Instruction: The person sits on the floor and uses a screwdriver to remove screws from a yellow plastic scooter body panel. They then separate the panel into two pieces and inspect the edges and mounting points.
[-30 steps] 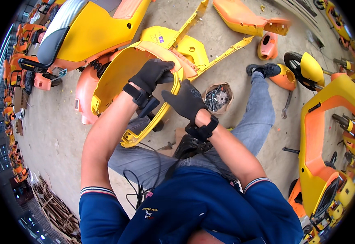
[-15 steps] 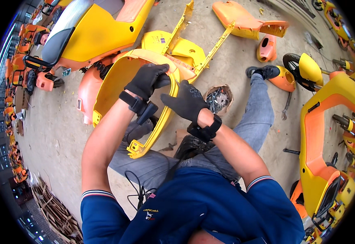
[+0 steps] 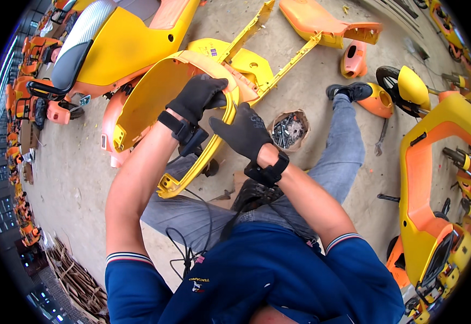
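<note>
I hold a large curved yellow-and-orange plastic scooter body panel point(image 3: 154, 92) in front of me, its long yellow rim arching down toward my lap. My left hand point(image 3: 199, 98), in a black glove, is closed with its fingers bent over the panel's upper rim. On the other side of that rim, my right hand point(image 3: 245, 131), also gloved, grips the edge with the thumb lying across it; part of its fingers is hidden. Two narrow yellow arms of the panel reach away toward the far side.
A torn bag of screws point(image 3: 289, 131) sits on the floor right of my hands. Orange-yellow shells point(image 3: 316, 24) lie farther off. A yellow scooter body with a seat point(image 3: 130, 43) stands at far left, another yellow-orange frame point(image 3: 412, 194) at right. A black cable point(image 3: 184, 254) crosses my lap.
The panel has turned slightly between my hands; its lower end has shifted left and up. Both hands stay on the rim, the right one a little farther left.
</note>
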The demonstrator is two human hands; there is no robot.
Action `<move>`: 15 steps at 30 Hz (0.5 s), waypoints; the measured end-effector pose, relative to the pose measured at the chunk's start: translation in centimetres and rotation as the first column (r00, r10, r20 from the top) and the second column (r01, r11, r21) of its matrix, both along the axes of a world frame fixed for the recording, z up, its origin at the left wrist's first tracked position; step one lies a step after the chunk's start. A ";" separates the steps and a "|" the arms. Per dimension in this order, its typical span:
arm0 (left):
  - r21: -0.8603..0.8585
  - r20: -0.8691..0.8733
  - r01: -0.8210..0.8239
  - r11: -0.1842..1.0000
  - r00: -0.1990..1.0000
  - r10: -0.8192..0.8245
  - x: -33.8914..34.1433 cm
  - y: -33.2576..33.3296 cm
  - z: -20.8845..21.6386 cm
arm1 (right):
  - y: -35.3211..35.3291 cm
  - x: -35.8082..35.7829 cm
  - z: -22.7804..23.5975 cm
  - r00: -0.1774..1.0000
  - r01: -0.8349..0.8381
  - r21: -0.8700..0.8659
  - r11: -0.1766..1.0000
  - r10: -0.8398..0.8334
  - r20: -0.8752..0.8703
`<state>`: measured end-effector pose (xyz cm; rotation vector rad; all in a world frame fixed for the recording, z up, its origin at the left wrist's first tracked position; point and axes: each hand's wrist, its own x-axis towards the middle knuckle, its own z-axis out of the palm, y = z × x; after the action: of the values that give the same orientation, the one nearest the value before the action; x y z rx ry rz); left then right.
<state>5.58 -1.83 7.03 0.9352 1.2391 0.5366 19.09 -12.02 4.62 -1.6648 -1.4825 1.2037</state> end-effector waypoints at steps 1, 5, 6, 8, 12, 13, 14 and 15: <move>0.004 -0.004 -0.007 1.000 1.000 0.007 0.2 0.0 0.2 | 0.2 -0.2 -0.2 1.000 0.008 -0.018 1.000 -0.008 0.003; 0.010 -0.110 0.108 0.994 0.988 -0.106 -1.0 1.5 -1.3 | 0.5 -1.5 -1.0 0.999 0.047 -0.075 0.996 -0.046 0.020; 0.018 -0.131 0.122 0.992 0.984 -0.119 -1.0 1.7 -1.6 | 0.6 -1.8 -1.5 0.999 0.052 -0.079 0.996 -0.051 0.009; 0.028 -0.174 0.136 0.990 0.976 -0.129 -0.9 1.9 -2.2 | 0.8 -2.4 -2.6 0.998 0.060 -0.089 0.994 -0.061 -0.011; 0.060 -0.213 0.156 0.986 0.967 -0.140 -0.5 2.1 -3.1 | 0.8 -3.3 -4.6 0.984 0.176 0.003 0.984 -0.176 0.011; 0.074 -0.209 0.166 0.983 0.967 -0.148 -0.4 2.2 -3.3 | 1.0 -3.2 -5.1 0.986 0.164 0.032 0.986 -0.164 0.012; 0.057 -0.195 0.168 0.984 0.969 -0.154 -0.8 2.4 -3.7 | 1.2 -3.1 -5.2 0.989 0.148 0.060 0.987 -0.149 0.011; 0.039 -0.180 0.170 0.985 0.970 -0.160 -1.2 2.8 -4.2 | 1.3 -2.9 -5.2 0.991 0.132 0.088 0.987 -0.133 0.011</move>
<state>4.39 0.99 2.85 1.1406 1.2956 0.3628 16.20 -10.76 -0.60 -1.6900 -1.3904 1.0416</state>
